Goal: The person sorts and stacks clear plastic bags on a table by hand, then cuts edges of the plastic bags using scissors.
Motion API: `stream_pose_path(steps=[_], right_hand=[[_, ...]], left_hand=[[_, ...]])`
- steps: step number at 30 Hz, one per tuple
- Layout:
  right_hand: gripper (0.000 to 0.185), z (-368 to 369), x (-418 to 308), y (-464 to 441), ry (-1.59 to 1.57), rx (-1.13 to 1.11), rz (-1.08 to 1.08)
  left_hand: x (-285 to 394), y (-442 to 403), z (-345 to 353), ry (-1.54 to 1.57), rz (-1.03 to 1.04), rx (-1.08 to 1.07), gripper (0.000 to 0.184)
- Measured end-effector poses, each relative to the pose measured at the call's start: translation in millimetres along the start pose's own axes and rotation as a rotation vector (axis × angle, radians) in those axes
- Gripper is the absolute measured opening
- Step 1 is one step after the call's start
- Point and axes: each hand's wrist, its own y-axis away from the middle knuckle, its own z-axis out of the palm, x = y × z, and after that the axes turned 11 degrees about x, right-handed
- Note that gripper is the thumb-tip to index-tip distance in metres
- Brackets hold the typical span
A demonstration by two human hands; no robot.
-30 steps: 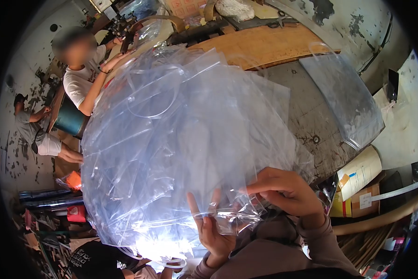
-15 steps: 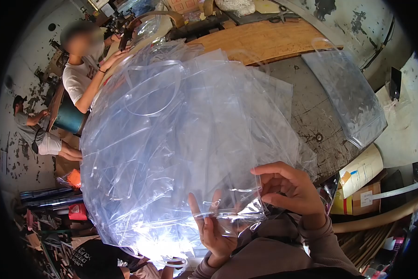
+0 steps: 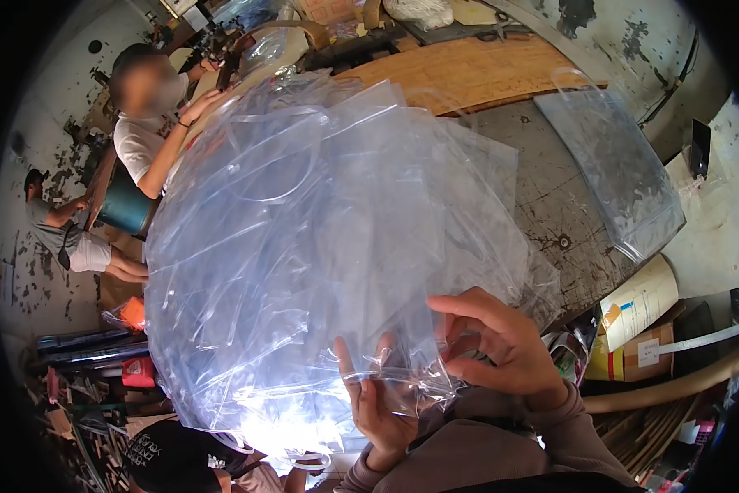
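Note:
A large heap of clear plastic bags (image 3: 369,214), some with loop handles, spreads before me. At its near edge my left hand (image 3: 382,415) is closed on a clear plastic bag (image 3: 406,386), thumb in front and fingers behind, seen through the film. My right hand (image 3: 501,345) is at the bag's right edge, fingers curled and thumb below. The edge of the film appears to lie between its fingertips, though glare and transparency blur the exact contact.
A flat stack of clear bags (image 3: 612,168) lies on the worn table (image 3: 542,197) to the right. Behind are a wooden board (image 3: 468,70) and scissors (image 3: 493,31). One person (image 3: 143,123) works at a machine; others are farther left and at the lower left.
My right hand has moved a little left, bringing the bag's right edge closer to my left hand. The left hand stays nearly in place. The bright glare on the bag has lessened.

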Motion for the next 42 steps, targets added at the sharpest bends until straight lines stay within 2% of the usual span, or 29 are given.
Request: stream_pose_path(steps=[2,4,6,7,9,10,12,14,15,17,18,20,21,22,23,24,26,27,28,30,32,34,35,36,38,40,42], right_hand=[[0.044,-0.4,2.4,0.4,0.051,-0.017,-0.031],[0.039,-2.9,4.6,1.3,0.104,-0.030,-0.065],[0.029,-8.2,4.3,1.9,0.645,-0.021,-0.450],[0.029,-9.7,6.9,2.1,0.651,-0.018,-0.463],[0.024,-11.7,13.0,5.4,0.681,0.099,-0.697],[0.024,-12.4,11.3,6.3,0.687,0.106,-0.712],[0.023,-13.9,7.6,8.6,0.786,0.346,-0.903],[0.022,-17.7,4.5,8.7,0.811,0.398,-0.957],[0.020,-19.0,1.7,8.5,0.833,0.444,-1.002],[0.019,-19.9,-10.7,8.3,0.962,0.411,-1.054],[0.018,-19.9,-15.5,8.6,1.088,0.374,-1.096],[0.019,-11.0,-18.6,6.8,1.137,0.307,-1.128],[0.019,-5.6,-19.9,5.7,1.183,0.240,-1.156],[0.019,-0.8,-20.3,5.4,1.183,0.232,-1.163],[0.019,3.8,-19.9,5.3,1.132,0.128,-1.125],[0.020,7.0,-19.4,5.2,1.079,0.023,-1.085],[0.019,9.7,-24.4,5.2,1.019,-0.010,-1.043],[0.020,9.0,-25.4,5.3,0.939,-0.054,-1.014],[0.021,8.9,-24.4,5.5,0.858,-0.097,-0.979],[0.020,10.4,-18.7,5.5,0.851,-0.121,-0.990],[0.019,15.5,-16.0,3.4,0.853,-0.135,-1.010],[0.015,20.3,-20.7,1.7,0.862,-0.182,-0.969],[0.015,20.9,-24.6,0.8,0.857,-0.188,-0.966],[0.012,19.6,-29.7,-1.0,0.844,-0.230,-0.925],[0.010,19.6,-31.8,-5.3,0.826,-0.271,-0.881],[0.011,20.4,-30.3,-8.0,0.775,-0.305,-0.851],[0.010,20.2,-29.6,-9.3,0.764,-0.305,-0.816]], left_hand=[[2.6,-0.7,-0.3,0.065,-0.062,-0.100,0.064],[8.3,3.0,4.2,0.004,-0.092,-0.039,0.063],[13.5,3.7,4.9,-0.052,-0.122,0.013,0.063],[17.2,3.8,1.6,-0.538,0.080,-0.179,0.063],[24.1,2.4,2.1,-1.012,0.304,-0.385,0.063],[28.0,3.0,5.9,-0.958,0.145,-0.412,0.063],[30.9,4.5,7.4,-0.900,-0.011,-0.448,0.064],[31.2,6.8,5.5,-0.058,-1.004,-0.465,0.063],[31.0,7.1,8.0,-0.058,-1.003,-0.477,0.063],[31.7,8.7,17.0,-0.458,-0.697,-1.168,0.056],[39.8,16.3,29.5,-0.456,-0.693,-1.172,0.056],[60.1,34.7,61.2,-1.063,-0.038,-1.282,0.046],[45.1,32.4,67.5,-1.059,-0.028,-1.280,0.046],[19.2,30.1,72.6,-0.982,0.678,-1.144,0.042],[17.7,29.4,72.3,-0.906,1.018,-1.066,0.040],[16.3,28.9,72.0,-0.837,1.357,-0.900,0.038],[47.4,27.2,66.0,-1.390,1.331,-1.158,0.042],[41.9,36.3,71.4,-1.399,1.401,-0.888,0.032],[40.9,36.2,71.3,-1.417,1.397,-0.869,0.032],[41.9,32.6,70.8,-1.507,1.558,-0.587,0.033],[47.0,34.8,71.9,-1.572,1.561,-0.507,0.037],[53.5,39.3,71.3,-1.705,1.429,-0.355,0.043],[57.5,40.6,73.2,-1.793,1.489,-0.234,0.030],[64.9,39.4,70.0,-1.799,1.487,-0.228,0.030],[81.5,36.0,61.6,-1.757,1.241,-0.252,0.023],[80.1,29.7,58.1,-1.647,1.158,-0.293,0.021],[76.6,24.5,52.5,-1.381,0.955,-0.267,0.020]])
